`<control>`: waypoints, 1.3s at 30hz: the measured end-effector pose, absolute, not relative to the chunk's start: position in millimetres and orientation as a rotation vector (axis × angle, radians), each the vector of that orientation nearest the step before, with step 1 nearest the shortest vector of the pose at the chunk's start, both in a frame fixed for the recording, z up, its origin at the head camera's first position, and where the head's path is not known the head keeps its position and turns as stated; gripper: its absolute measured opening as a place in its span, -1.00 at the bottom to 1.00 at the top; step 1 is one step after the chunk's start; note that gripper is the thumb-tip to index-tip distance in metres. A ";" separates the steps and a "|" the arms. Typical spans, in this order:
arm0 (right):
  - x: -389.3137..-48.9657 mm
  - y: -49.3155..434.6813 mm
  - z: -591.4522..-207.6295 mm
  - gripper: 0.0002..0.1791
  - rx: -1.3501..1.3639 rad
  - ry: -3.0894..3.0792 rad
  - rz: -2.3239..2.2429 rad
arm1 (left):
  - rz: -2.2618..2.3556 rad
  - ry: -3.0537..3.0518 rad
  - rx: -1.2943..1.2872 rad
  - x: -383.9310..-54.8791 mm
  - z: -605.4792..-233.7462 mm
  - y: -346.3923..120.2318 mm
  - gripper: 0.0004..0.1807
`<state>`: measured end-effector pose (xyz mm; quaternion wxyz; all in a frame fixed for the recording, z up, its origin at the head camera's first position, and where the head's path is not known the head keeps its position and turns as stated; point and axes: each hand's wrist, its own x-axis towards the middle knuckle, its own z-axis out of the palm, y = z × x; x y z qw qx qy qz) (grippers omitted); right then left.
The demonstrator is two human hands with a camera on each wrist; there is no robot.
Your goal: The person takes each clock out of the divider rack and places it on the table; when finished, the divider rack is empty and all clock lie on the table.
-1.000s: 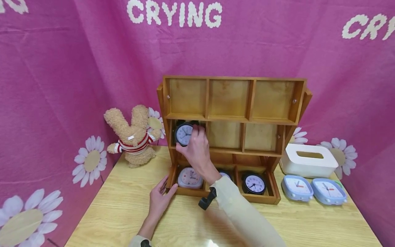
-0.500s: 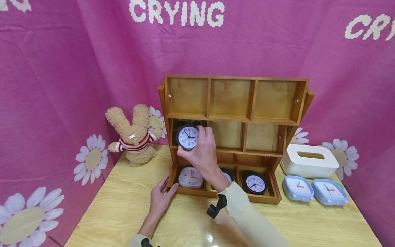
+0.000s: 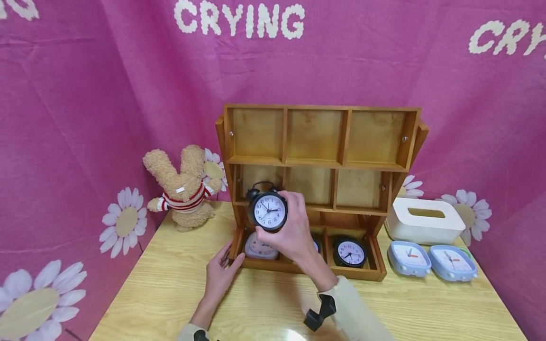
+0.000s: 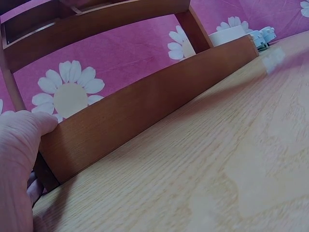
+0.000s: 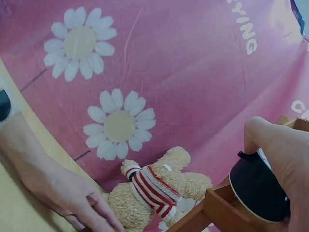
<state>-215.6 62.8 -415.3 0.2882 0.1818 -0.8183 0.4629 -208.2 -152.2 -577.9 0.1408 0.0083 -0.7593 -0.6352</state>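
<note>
My right hand [image 3: 294, 232] grips a black twin-bell alarm clock [image 3: 269, 211] by its side, thumb below and fingers at its right edge. The clock is upright, dial towards me, in front of the wooden compartment shelf [image 3: 315, 135] and above its bottom tray. Its dark round casing shows in the right wrist view. My left hand [image 3: 219, 274] holds the tray's front left corner, the thumb over the edge of the front board [image 4: 145, 101]. Below the held clock, a pale rounded clock [image 3: 260, 250] sits in the tray's left compartment, partly covered from view.
A black clock [image 3: 350, 253] sits in the tray's right compartment; another clock [image 3: 316, 244] in the middle is mostly hidden by my hand. Two blue clocks [image 3: 409, 258] and a white tissue box [image 3: 426, 227] stand at the right. A plush rabbit [image 3: 185, 194] leans at the left.
My right hand has drawn the black alarm clock out of the middle row's left compartment, towards me, down and slightly right. The left hand has stayed at the tray corner.
</note>
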 end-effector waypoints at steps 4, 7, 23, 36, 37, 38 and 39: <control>-201.8 78.1 -427.6 -0.02 0.503 -2.150 1.201 | -1.854 -2.186 -0.001 -209.1 -579.8 -150.0 -0.37; -190.3 92.1 -438.6 -0.01 0.484 -2.139 1.174 | -1.867 -2.180 -0.003 -208.9 -580.7 -150.7 -0.36; -150.7 170.1 -485.2 -0.01 0.377 -2.074 1.147 | -1.863 -2.164 0.010 -205.5 -580.2 -152.4 -0.34; -128.7 244.1 -529.3 -0.01 0.243 -2.060 1.093 | -1.848 -2.201 0.040 -205.4 -579.4 -151.0 -0.35; -126.1 249.7 -532.8 -0.01 0.225 -2.072 1.092 | -1.854 -2.194 0.037 -205.3 -579.2 -151.1 -0.35; -124.2 255.5 -536.0 -0.01 0.228 -2.064 1.074 | -1.863 -2.186 0.034 -205.4 -579.2 -150.9 -0.35; -122.0 261.0 -538.4 -0.01 0.218 -2.061 1.067 | -1.873 -2.179 0.033 -205.6 -579.5 -151.0 -0.34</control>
